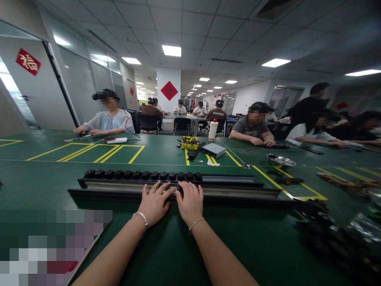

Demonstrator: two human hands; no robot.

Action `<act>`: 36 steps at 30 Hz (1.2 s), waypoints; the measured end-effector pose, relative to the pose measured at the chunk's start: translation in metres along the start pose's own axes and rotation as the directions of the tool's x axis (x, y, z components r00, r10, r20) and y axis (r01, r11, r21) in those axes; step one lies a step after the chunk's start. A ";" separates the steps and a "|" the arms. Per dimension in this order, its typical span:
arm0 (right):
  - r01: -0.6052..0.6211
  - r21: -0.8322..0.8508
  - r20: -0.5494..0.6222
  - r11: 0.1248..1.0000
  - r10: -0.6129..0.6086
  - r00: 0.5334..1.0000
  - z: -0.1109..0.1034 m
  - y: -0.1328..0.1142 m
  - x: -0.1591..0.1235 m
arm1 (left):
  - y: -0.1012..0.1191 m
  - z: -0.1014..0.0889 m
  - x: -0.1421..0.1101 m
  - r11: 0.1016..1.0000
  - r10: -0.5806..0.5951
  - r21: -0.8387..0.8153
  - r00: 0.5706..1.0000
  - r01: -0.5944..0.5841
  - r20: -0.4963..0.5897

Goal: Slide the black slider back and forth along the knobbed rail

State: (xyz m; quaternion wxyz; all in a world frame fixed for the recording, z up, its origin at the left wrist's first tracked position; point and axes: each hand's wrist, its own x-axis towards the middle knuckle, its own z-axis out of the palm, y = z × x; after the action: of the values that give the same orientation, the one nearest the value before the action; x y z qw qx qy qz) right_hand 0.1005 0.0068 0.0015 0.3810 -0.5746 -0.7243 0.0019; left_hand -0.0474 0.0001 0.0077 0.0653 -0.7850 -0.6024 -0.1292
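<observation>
Two long black rails lie across the green table in front of me. The far rail [166,180] carries a row of several black socket modules [139,174] along its left and middle part. Both my hands rest on the near rail [238,193]. My left hand [154,203] lies with fingers spread over the rail's edge. My right hand [190,200] has its fingers curled down onto a small black part at the rail; what is under the fingertips is hidden. A bracelet sits on each wrist.
A pile of black parts [324,230] lies at the right. Farther back are a metal bowl [281,160], a yellow box [190,142], a grey box [213,149] and a white bottle [212,130]. Other people sit across the table.
</observation>
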 end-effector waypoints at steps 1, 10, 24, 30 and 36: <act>-0.002 0.000 0.004 1.000 0.002 1.000 0.000 0.000 0.000 | 0.000 0.000 0.000 1.000 0.001 0.002 1.000 -0.001 0.000; -0.005 0.009 -0.003 1.000 0.005 1.000 0.000 -0.001 0.000 | 0.001 0.002 -0.001 1.000 0.000 0.015 1.000 0.000 -0.018; -0.067 -0.014 0.027 0.998 0.068 0.997 0.001 -0.001 0.003 | 0.000 0.006 -0.003 0.997 0.073 0.042 0.995 -0.070 -0.061; -0.058 -0.019 0.013 0.998 0.059 0.998 0.001 -0.001 0.002 | 0.003 0.007 -0.003 0.996 0.094 0.019 0.993 -0.092 -0.073; -0.068 -0.008 0.015 0.998 0.068 0.998 0.001 -0.001 0.003 | 0.004 0.008 -0.003 0.995 0.097 0.023 0.992 -0.095 -0.075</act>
State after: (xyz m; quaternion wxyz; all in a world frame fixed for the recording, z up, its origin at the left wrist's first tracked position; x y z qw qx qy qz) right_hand 0.0985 0.0094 0.0027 0.3731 -0.6003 -0.7072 0.0166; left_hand -0.0437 -0.0015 -0.0010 0.1018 -0.8069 -0.5623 -0.1498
